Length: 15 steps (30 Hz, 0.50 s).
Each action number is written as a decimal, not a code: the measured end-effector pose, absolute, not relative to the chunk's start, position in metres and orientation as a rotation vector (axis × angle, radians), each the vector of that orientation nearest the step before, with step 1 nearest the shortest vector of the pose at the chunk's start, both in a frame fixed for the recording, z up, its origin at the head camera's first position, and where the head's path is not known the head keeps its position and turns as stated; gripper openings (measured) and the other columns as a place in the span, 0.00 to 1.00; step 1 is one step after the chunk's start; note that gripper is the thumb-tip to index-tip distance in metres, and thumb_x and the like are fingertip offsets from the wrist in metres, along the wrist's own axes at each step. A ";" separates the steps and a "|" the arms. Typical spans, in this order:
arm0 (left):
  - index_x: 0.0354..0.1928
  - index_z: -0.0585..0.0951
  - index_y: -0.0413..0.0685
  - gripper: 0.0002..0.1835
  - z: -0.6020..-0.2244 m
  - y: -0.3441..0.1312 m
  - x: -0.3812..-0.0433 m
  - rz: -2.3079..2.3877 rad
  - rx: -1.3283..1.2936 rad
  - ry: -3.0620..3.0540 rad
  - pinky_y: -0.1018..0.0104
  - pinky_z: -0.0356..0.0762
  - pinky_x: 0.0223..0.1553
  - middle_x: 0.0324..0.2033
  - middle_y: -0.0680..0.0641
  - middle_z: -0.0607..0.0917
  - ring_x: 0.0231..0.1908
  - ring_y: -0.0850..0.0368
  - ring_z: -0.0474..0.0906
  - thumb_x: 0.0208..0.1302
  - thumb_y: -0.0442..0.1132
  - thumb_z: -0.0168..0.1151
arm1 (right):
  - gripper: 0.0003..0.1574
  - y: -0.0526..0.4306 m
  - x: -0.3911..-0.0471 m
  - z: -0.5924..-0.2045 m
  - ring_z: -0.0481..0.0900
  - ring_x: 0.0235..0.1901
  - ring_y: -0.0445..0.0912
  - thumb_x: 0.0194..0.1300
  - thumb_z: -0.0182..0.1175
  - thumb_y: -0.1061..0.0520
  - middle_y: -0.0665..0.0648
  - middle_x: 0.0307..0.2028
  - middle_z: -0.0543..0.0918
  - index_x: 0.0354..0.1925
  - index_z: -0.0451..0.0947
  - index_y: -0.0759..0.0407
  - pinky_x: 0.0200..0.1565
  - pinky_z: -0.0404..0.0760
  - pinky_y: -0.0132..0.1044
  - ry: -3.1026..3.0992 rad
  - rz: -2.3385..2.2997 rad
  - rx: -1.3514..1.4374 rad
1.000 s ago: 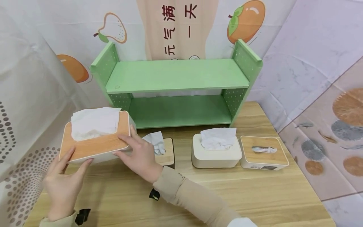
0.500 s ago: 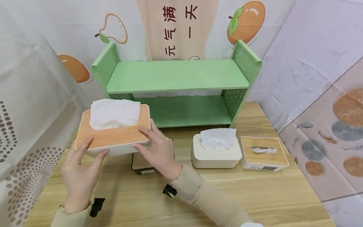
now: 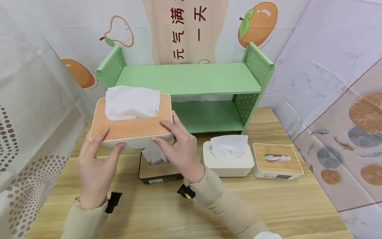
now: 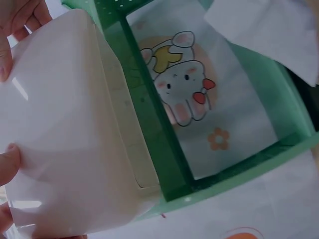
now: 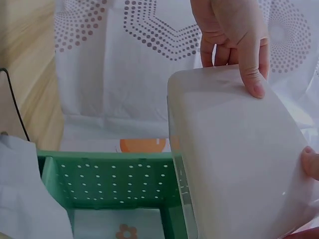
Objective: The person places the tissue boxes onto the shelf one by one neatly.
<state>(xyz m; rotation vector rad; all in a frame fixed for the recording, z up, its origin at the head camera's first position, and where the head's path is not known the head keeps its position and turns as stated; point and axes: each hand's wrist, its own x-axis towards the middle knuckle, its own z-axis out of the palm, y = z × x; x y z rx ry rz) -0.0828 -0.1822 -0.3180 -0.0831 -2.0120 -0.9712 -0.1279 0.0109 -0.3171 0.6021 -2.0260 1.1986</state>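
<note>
Both hands hold up a tissue box with an orange wood-look lid, white sides and a tissue sticking out. It tilts in front of the green shelf's left part, above the table. My left hand grips its front left corner, fingers on the lid and thumb against the front side. At the right end, my right hand pinches it with fingers on the lid edge and thumb low on the front. The wrist views show the box's smooth white shell. Below stands a dark-sided tissue box, partly covered by the right hand.
A green two-tier shelf stands at the back of the wooden table. To the right are a cream tissue box and a white tissue box with a bamboo lid. Printed cloth hangs behind and beside the table.
Both hands have carried the orange-lidded tissue box right and upward, from the table's left side to in front of the shelf. The other boxes have not moved.
</note>
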 end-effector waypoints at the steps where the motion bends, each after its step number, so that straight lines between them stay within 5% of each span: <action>1: 0.52 0.80 0.43 0.31 -0.316 -0.181 -0.085 -0.971 -0.090 -2.010 0.81 0.65 0.57 0.60 0.41 0.74 0.60 0.45 0.71 0.39 0.26 0.75 | 0.27 0.012 -0.129 -0.315 0.76 0.12 0.41 0.47 0.72 0.50 0.69 0.55 0.76 0.46 0.81 0.61 0.14 0.54 0.21 -2.019 1.202 0.599; 4: 0.52 0.80 0.43 0.30 -0.308 -0.176 -0.093 -0.978 -0.114 -1.989 0.79 0.65 0.57 0.58 0.40 0.76 0.58 0.44 0.72 0.40 0.28 0.75 | 0.27 0.015 -0.134 -0.308 0.86 0.31 0.47 0.48 0.72 0.52 0.68 0.55 0.77 0.46 0.81 0.62 0.13 0.54 0.22 -1.990 1.222 0.591; 6: 0.51 0.81 0.44 0.29 -0.303 -0.174 -0.099 -0.997 -0.135 -1.965 0.76 0.66 0.57 0.56 0.40 0.78 0.57 0.45 0.73 0.40 0.28 0.75 | 0.26 0.017 -0.137 -0.305 0.86 0.33 0.50 0.48 0.72 0.53 0.68 0.55 0.76 0.45 0.81 0.62 0.13 0.54 0.23 -1.980 1.224 0.585; 8: 0.51 0.81 0.44 0.29 -0.300 -0.171 -0.103 -1.006 -0.145 -1.958 0.70 0.68 0.58 0.56 0.40 0.78 0.57 0.46 0.73 0.41 0.29 0.75 | 0.26 0.019 -0.142 -0.301 0.81 0.49 0.55 0.48 0.72 0.53 0.65 0.53 0.79 0.46 0.80 0.62 0.14 0.53 0.25 -1.974 1.218 0.581; 15: 0.53 0.80 0.47 0.28 -0.289 -0.167 -0.120 -1.010 -0.165 -1.957 0.50 0.70 0.57 0.58 0.42 0.76 0.58 0.48 0.72 0.45 0.33 0.73 | 0.26 0.023 -0.155 -0.286 0.83 0.45 0.56 0.48 0.72 0.53 0.66 0.55 0.77 0.45 0.81 0.62 0.16 0.56 0.29 -1.944 1.182 0.548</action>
